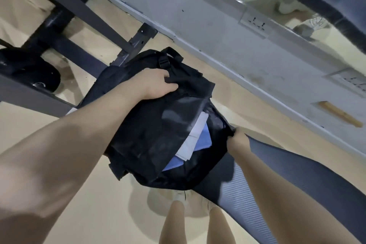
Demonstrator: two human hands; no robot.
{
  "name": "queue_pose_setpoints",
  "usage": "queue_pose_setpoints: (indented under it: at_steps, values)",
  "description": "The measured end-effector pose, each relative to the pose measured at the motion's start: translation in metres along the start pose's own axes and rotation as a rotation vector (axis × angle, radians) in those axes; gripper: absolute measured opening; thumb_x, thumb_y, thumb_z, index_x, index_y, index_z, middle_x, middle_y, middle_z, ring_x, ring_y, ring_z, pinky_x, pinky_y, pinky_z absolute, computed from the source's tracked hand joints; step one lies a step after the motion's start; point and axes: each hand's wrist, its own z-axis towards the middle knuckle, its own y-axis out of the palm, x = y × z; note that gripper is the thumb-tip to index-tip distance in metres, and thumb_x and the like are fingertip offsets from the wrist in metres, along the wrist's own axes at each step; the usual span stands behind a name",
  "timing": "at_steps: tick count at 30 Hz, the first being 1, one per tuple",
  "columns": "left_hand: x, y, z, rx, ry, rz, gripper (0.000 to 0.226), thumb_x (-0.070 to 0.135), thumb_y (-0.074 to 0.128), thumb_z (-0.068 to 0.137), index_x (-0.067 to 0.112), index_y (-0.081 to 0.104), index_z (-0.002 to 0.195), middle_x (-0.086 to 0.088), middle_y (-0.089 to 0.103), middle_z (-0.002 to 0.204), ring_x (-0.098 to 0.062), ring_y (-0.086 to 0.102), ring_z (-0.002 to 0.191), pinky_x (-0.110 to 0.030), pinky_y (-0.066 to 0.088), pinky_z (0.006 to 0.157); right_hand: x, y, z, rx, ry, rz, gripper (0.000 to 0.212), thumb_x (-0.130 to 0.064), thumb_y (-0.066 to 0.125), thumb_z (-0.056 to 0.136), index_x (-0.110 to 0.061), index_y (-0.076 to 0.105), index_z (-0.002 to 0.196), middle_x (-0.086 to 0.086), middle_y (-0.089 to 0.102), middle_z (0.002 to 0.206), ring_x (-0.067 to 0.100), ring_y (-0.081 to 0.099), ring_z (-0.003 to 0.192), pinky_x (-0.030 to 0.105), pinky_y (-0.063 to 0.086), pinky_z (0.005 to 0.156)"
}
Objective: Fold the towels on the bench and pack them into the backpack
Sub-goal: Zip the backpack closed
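Presently the black backpack (158, 125) is gripped by both hands, the left hand (156, 85) at its top, the right hand (237, 139) pinching the opening's edge. Folded white and blue towels (198, 136) are seen inside; the counter (297, 174) lies beneath it.

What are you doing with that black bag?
A person is packing towels into a black backpack that sits on a gym bench. The left hand grips the top of the bag, and the right hand pinches the edge of its opening to hold it wide. Inside, a white towel lies on top of a blue towel, both folded. The bag is not closed yet.
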Motion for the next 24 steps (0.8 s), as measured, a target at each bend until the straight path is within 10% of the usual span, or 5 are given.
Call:
queue_pose_setpoints:
  at_steps: [11, 24]
  values:
    - [0.058, 0.001, -0.157, 0.006, -0.128, -0.875, 0.039, 0.051, 0.047, 0.09, 0.024, 0.061, 0.114, 0.009, 0.065, 0.101, -0.01, 0.061, 0.092, -0.022, 0.048, 0.08, -0.045, -0.074, -0.119, 0.013, -0.425, 0.483, 0.016, -0.007, 0.042, 0.092, -0.011, 0.054, 0.084, 0.001, 0.057, 0.08, 0.022, 0.053, 0.083, 0.033, 0.043, 0.072]
    - [0.07, 0.013, -0.307, 0.065, 0.016, -1.389, 0.042, 0.022, 0.061, 0.085, 0.029, 0.049, 0.125, 0.005, 0.067, 0.115, -0.012, 0.065, 0.101, -0.022, 0.05, 0.081, -0.145, -0.15, -0.277, -0.226, -1.279, -0.199, 0.026, -0.017, 0.046, 0.095, -0.002, 0.055, 0.076, -0.001, 0.051, 0.068, 0.014, 0.044, 0.065, 0.024, 0.03, 0.058]
